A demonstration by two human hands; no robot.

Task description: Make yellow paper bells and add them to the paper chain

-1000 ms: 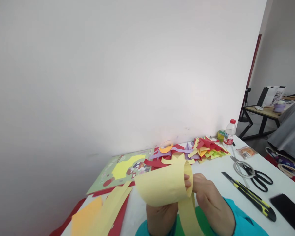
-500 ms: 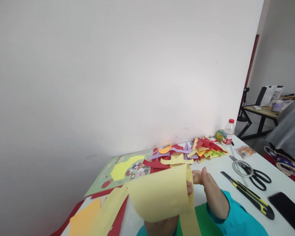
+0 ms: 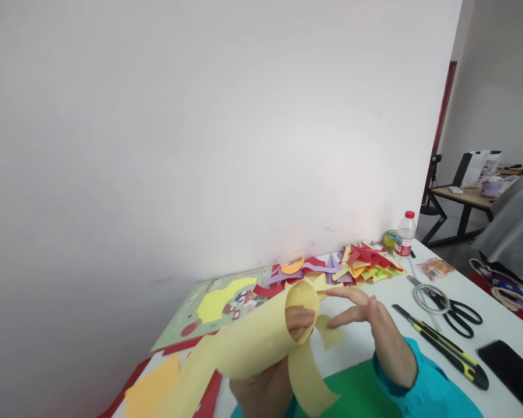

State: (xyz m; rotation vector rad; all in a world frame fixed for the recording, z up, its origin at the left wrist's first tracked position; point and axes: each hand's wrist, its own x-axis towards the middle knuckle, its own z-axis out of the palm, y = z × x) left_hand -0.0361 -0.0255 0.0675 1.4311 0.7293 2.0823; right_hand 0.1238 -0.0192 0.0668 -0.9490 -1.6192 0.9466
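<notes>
A pale yellow sheet of paper (image 3: 253,337) is curled into a loose tube, with strips hanging off it. My left hand (image 3: 261,389) grips it from below, and its fingertips show inside the open end of the roll. My right hand (image 3: 361,313) is just right of that end, fingers extended and apart. Its fingertips are at the small curled strips (image 3: 329,332) by the rim; whether they touch them I cannot tell. Under the hands lies a green sheet (image 3: 357,392).
On the white table are a utility knife (image 3: 440,345), black scissors (image 3: 451,310) with a tape ring (image 3: 430,298), a black object (image 3: 512,371), a bottle (image 3: 404,235), a pile of paper scraps (image 3: 366,264), a green printed board (image 3: 183,313) and orange paper (image 3: 152,389).
The yellow paper has been rolled into a narrower tube, its open end now turned toward me. My right hand's fingers have moved off the paper's edge and spread.
</notes>
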